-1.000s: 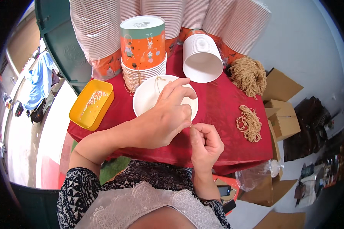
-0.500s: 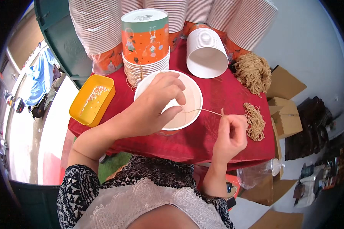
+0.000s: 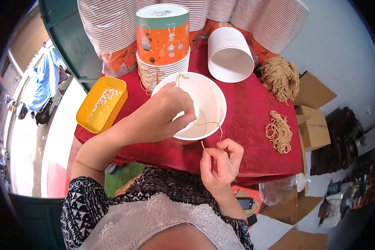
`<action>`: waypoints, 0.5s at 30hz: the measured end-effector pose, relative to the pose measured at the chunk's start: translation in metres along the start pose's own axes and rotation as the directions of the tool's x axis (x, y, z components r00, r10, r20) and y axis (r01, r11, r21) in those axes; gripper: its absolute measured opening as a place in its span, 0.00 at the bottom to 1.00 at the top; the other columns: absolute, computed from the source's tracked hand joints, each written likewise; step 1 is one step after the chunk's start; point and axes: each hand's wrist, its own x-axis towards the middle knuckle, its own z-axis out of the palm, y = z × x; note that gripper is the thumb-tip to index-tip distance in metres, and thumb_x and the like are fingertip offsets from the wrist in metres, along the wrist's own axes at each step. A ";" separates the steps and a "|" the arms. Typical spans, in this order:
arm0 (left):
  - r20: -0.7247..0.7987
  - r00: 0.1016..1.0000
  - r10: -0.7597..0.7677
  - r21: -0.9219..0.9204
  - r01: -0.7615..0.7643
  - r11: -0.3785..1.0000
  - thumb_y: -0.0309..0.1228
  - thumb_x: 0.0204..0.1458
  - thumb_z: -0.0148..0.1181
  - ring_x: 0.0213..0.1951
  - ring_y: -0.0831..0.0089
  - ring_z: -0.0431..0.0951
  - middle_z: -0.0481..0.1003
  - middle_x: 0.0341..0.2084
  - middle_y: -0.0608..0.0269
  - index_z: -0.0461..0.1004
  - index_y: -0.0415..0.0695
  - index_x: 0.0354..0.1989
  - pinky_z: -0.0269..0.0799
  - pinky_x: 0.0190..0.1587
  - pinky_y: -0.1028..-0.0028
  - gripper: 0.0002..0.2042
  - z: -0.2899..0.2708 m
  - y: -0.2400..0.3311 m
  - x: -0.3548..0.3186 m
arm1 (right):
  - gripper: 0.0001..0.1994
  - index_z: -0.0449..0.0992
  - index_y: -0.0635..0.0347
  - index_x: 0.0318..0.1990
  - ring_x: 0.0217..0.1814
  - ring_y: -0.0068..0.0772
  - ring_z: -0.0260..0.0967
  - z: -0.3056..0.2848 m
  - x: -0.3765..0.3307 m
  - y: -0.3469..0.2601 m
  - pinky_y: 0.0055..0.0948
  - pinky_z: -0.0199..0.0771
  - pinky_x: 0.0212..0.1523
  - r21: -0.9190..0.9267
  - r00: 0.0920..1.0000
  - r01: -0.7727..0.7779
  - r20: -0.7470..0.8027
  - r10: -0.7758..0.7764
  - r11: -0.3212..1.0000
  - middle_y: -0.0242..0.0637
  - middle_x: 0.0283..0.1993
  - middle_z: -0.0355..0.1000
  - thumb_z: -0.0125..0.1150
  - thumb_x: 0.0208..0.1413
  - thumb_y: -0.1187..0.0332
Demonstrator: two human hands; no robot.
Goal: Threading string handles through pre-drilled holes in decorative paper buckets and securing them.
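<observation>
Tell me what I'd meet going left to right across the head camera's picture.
Blue cloth → yellow tray → left hand → right hand → smaller twine bundle → cardboard box.

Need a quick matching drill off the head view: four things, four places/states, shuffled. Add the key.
Things
1. Yellow plastic tray
2. Left hand
3. Right hand
4. Larger tan string bundle

Places/states
A. Over the mouth of the open white-rimmed paper bucket
B. Near the table's right edge, beyond the smaller string bundle
C. Fingers pinching a tan string
D. Holds small white and orange bits

Pairs: 1-D, 2-A, 3-C, 4-B
</observation>
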 end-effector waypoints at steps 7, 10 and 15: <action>0.235 0.962 -0.136 -0.024 0.146 0.989 0.23 0.52 0.61 0.45 0.59 0.75 0.78 0.34 0.61 0.75 0.42 0.34 0.62 0.61 0.57 0.03 -0.005 0.001 0.001 | 0.10 0.77 0.66 0.33 0.36 0.39 0.69 0.003 0.001 -0.004 0.30 0.71 0.32 -0.015 0.997 -0.080 0.016 0.080 0.997 0.46 0.40 0.68 0.68 0.42 0.84; 0.310 0.944 -0.114 -0.028 0.129 0.991 0.23 0.51 0.60 0.45 0.57 0.75 0.78 0.36 0.59 0.77 0.40 0.36 0.65 0.56 0.61 0.04 -0.005 -0.001 0.004 | 0.10 0.78 0.66 0.34 0.36 0.39 0.69 0.004 0.002 -0.004 0.31 0.71 0.32 -0.017 0.995 -0.100 0.016 0.100 0.995 0.45 0.40 0.68 0.68 0.42 0.83; 0.318 0.948 0.001 -0.077 0.025 0.997 0.24 0.52 0.58 0.41 0.50 0.77 0.79 0.33 0.48 0.78 0.35 0.38 0.71 0.48 0.59 0.08 -0.002 -0.003 0.009 | 0.09 0.77 0.66 0.34 0.36 0.27 0.63 0.006 0.002 -0.001 0.21 0.63 0.29 0.010 0.994 -0.102 0.033 0.102 0.995 0.42 0.42 0.65 0.65 0.45 0.86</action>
